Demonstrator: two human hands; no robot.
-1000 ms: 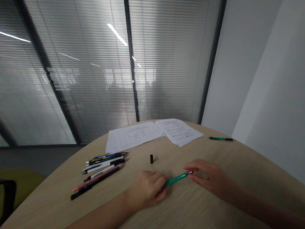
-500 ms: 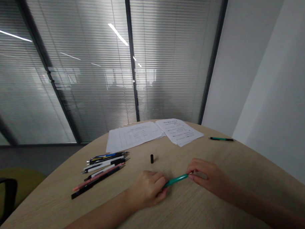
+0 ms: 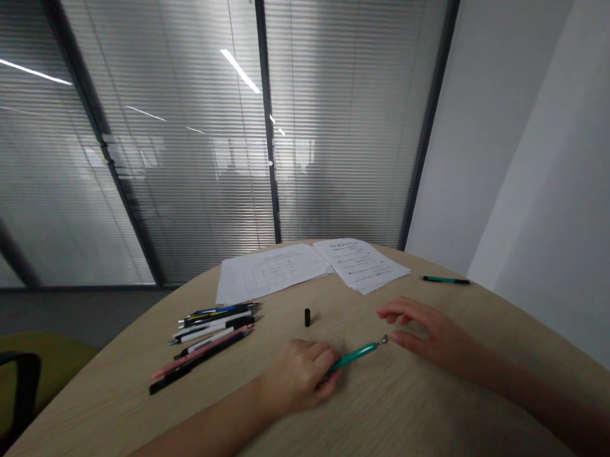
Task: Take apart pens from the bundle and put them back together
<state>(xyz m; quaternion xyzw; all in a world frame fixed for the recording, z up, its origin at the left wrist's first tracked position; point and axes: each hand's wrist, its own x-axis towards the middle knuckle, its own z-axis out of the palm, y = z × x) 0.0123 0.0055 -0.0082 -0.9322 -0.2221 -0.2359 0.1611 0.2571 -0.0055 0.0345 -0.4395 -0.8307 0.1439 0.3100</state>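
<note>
My left hand (image 3: 300, 376) rests on the wooden table (image 3: 391, 412) and is closed around the rear of a green pen (image 3: 357, 355), hiding that end. The pen's metal tip points right, bare of any cap. My right hand (image 3: 431, 334) hovers just beyond the tip, fingers apart, holding nothing and not touching the pen. A small black pen cap (image 3: 307, 317) stands upright on the table, a little above my left hand.
Several pens lie in a loose bunch (image 3: 211, 338) to the left. Two printed paper sheets (image 3: 271, 273) lie at the far edge, and a green-and-black pen (image 3: 445, 279) lies far right. Glass partitions with blinds stand behind the table, and a dark chair (image 3: 20, 375) is at left.
My right hand has let go of the pen tip and moved up and to the right, its fingers opening. My left hand still holds the pen. The view has shifted slightly.
</note>
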